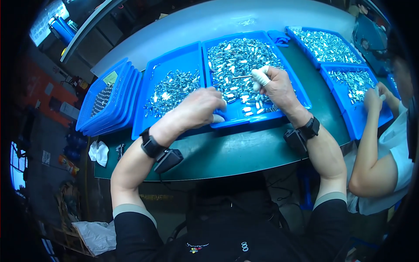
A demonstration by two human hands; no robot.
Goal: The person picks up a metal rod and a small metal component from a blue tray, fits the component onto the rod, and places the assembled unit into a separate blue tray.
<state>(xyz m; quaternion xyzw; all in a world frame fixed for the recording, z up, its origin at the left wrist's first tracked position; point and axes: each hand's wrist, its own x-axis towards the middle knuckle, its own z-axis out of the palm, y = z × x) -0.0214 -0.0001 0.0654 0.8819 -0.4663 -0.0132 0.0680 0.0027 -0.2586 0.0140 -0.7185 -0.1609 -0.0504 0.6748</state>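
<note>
Going from left to right, the green table [244, 153] carries a nested stack of blue mesh baskets [109, 102], about four by their rims, the top one showing dark small parts inside. Below the stack, near the table's front left corner, lies one crumpled white cloth [98, 152].

Next come four flat blue trays. The first blue tray [174, 61] holds a thin scatter of small shiny metal parts [172, 89] in its middle. The second blue tray [218, 120], just beside it, is filled far more thickly with the same silvery pieces [238, 59]. Beyond a pair of blue gloves [278, 38], two further trays [349, 115] on the right each hold more metal pieces; another person's hand [373, 98] rests in the nearer one.

The left hand [198, 109], a black wrist strap [152, 145] behind it, lies palm down across the near edges of the first and second trays, fingers curled down; whether it grips anything cannot be told. The right hand [273, 85], also strapped at the wrist, hovers over the second tray, its fingertips in white finger cots [261, 77], closed narrowly on a thin metal pin [241, 77] that points left above the heap.
</note>
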